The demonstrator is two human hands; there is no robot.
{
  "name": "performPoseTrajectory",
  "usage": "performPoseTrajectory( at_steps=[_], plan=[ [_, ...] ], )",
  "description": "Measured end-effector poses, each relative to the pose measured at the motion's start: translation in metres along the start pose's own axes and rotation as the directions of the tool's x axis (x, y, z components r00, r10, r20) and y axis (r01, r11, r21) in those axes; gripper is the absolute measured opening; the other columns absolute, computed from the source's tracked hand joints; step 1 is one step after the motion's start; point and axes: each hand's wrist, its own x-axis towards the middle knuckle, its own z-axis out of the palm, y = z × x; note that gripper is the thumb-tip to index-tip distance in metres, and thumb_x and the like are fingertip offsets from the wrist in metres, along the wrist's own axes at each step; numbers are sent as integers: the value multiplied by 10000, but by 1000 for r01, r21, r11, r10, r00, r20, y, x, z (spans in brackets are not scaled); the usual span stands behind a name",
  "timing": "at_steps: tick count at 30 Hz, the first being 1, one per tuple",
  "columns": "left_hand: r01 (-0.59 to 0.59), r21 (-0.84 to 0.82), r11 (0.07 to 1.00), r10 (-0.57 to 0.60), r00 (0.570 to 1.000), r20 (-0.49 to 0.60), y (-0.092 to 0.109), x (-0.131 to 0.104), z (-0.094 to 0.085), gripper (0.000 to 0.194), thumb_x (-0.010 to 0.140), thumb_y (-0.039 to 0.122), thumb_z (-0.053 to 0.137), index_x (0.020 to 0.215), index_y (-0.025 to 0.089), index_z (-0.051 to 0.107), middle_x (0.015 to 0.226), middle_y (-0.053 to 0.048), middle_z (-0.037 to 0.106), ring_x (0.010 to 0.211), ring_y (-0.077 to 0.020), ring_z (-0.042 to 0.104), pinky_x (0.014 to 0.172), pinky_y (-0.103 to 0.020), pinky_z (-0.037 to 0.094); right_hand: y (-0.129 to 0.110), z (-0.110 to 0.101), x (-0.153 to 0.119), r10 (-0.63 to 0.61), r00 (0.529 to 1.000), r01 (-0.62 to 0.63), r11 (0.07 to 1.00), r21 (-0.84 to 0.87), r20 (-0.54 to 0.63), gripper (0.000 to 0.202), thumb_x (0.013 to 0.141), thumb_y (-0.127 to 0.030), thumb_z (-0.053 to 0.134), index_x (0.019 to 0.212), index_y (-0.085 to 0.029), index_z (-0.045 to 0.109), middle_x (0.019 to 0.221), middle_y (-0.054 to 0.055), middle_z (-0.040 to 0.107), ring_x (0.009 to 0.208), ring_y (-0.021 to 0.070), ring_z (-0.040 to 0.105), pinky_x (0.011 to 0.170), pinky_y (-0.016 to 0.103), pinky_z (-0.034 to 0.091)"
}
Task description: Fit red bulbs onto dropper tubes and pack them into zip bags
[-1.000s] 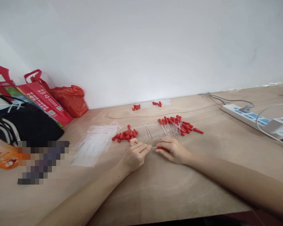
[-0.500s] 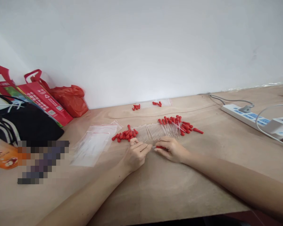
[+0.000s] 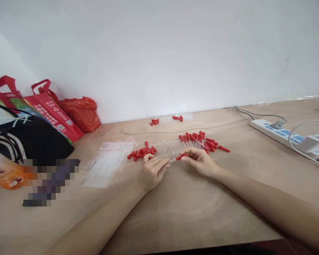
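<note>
My left hand (image 3: pixel 155 170) is closed on the clear tube of a dropper (image 3: pixel 173 160), pinched between thumb and fingers. At the dropper's other end is a red rubber bulb (image 3: pixel 182 156), its tip held by the fingertips of my right hand (image 3: pixel 200 163). The bulb sits on the end of the tube. Just beyond my hands lies a row of clear glass tubes (image 3: pixel 164 149). Loose red bulbs (image 3: pixel 141 152) are heaped at the row's left end. Toward its right, red bulbs (image 3: pixel 194 136) cap several tubes, with more bulbs beside them.
Clear zip bags (image 3: pixel 106 166) lie left of my hands. Near the wall, another bag (image 3: pixel 164 119) has red bulbs and tubes. A white power strip (image 3: pixel 279 131) with cables stands right. Red bags (image 3: pixel 79 113), a black bag (image 3: pixel 42 141) and an orange package (image 3: pixel 7 173) crowd the left.
My right hand has shifted slightly right and its grip has moved back to the bulb's end, so more of the red bulb shows. The view has shifted a little.
</note>
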Motion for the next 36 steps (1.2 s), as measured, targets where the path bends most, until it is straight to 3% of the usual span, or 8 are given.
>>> performPoseTrajectory(
  at_steps=[3,7,10,13,16,24,30,36],
  plan=[
    [81,22,996,-81,997,-10,-1,1,-3,160,797,249,529,927,173,583,809,-26,672,728,-142,597,789,-349,296,-11,-18,14,17,986,-21,1000,-19,-163,292,729,-368,570,934,-161,579,740,20,603,659,107,544,640,255,452],
    [144,54,988,-146,989,31,-3,0,-4,156,798,252,514,916,188,593,854,-36,657,829,-172,576,816,-373,268,-21,-65,48,49,910,-102,989,-106,-412,303,743,-364,534,977,-172,549,635,-12,564,533,80,479,542,220,421],
    [154,70,986,-158,985,65,-3,-1,-3,147,794,243,513,907,199,596,870,-33,649,851,-177,563,814,-380,254,-17,-99,75,103,896,-220,948,-231,-431,188,715,-335,556,769,-155,569,594,3,566,521,81,471,510,205,393],
    [153,87,984,-161,983,89,-3,-1,-3,141,794,237,507,897,203,597,875,-35,645,855,-179,557,799,-381,254,-7,-118,93,158,896,-341,843,-416,-415,179,718,-325,542,702,-153,590,611,26,595,521,89,478,496,205,384],
    [152,96,984,-163,981,108,-3,-1,-3,125,794,234,504,867,202,600,878,-38,643,853,-182,554,791,-385,252,8,-119,102,159,884,-404,732,-548,-439,190,729,-298,517,773,-146,621,638,35,623,519,95,498,496,203,387],
    [162,117,980,-175,979,105,-6,-2,-3,90,778,235,526,810,209,605,870,-23,641,856,-181,549,806,-400,236,36,-103,101,160,886,-434,617,-656,-436,231,694,-316,542,795,-139,648,692,55,641,555,120,550,514,215,390],
    [168,126,978,-184,975,124,-5,-2,-3,103,788,233,510,806,215,610,885,-27,636,865,-181,543,816,-404,231,28,-102,90,125,897,-422,531,-735,-424,304,670,-412,559,801,-158,663,766,74,647,692,174,578,570,247,386],
    [176,124,977,-188,977,99,-5,-2,-2,75,777,224,518,755,209,589,871,-19,631,851,-186,537,812,-415,224,8,-113,56,84,892,-432,453,-780,-444,273,677,-427,533,723,-174,624,688,39,629,619,147,559,510,228,357]
  ],
)
